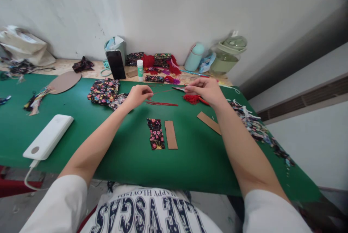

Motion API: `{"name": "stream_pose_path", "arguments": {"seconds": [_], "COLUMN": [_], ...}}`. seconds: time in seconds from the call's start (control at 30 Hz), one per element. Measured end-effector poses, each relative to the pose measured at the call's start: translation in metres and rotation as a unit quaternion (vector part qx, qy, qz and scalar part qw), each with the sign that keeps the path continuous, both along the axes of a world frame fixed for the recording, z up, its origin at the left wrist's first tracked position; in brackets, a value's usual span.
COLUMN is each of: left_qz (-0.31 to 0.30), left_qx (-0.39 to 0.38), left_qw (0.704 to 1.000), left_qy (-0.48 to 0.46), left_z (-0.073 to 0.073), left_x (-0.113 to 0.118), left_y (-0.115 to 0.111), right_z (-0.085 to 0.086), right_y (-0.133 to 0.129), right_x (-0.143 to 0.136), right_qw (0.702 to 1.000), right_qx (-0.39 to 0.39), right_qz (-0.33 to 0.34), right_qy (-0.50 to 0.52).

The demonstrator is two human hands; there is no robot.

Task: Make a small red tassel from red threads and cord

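My left hand (139, 96) is closed in a pinch on a thin red thread (163, 91), which stretches to the right toward my other hand. My right hand (204, 90) is closed around a pair of scissors (178, 88); the blades point left near the thread, and the fingers partly hide the handles. Under that hand lies a bundle of red yarn (191, 99). Several cut red threads (162, 104) lie together between the hands. Closer to me are a floral fabric strip (156, 134) and a cardboard strip (171, 134), side by side.
A second cardboard strip (208, 123) lies by my right forearm, with fabric scraps (252, 126) beyond. Folded floral fabric (103, 91) and a white power bank (48, 137) are at left. Along the back stand a phone (116, 65), glue stick (140, 70) and bottle (194, 57).
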State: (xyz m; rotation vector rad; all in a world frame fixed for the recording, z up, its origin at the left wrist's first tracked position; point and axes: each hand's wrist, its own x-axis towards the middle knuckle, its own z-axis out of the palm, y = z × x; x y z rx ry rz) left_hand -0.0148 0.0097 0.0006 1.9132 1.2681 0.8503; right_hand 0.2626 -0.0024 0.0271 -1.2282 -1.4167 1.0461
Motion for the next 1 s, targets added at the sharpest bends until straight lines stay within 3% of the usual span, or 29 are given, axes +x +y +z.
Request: {"name": "stream_pose_path", "arguments": {"seconds": [0.23, 0.47, 0.67, 1.0], "left_qz": [-0.01, -0.03, -0.011, -0.005], "left_qx": [0.078, 0.094, 0.112, 0.116], "left_qw": [0.983, 0.968, 0.96, 0.953], "left_qy": [0.165, 0.23, 0.255, 0.279], "left_z": [-0.008, -0.021, -0.027, -0.032], "left_x": [-0.008, -0.011, -0.012, -0.01], "left_y": [0.009, 0.013, 0.012, 0.01], "right_z": [-0.015, -0.036, -0.046, -0.048], "right_y": [0.006, 0.014, 0.016, 0.016], "right_x": [0.001, -0.003, -0.005, -0.004], "right_qw": [0.981, 0.904, 0.871, 0.866], "right_qx": [-0.058, 0.073, 0.097, 0.093], "right_qz": [0.072, 0.105, 0.154, 0.165], "right_qy": [-0.17, -0.408, -0.455, -0.463]}}
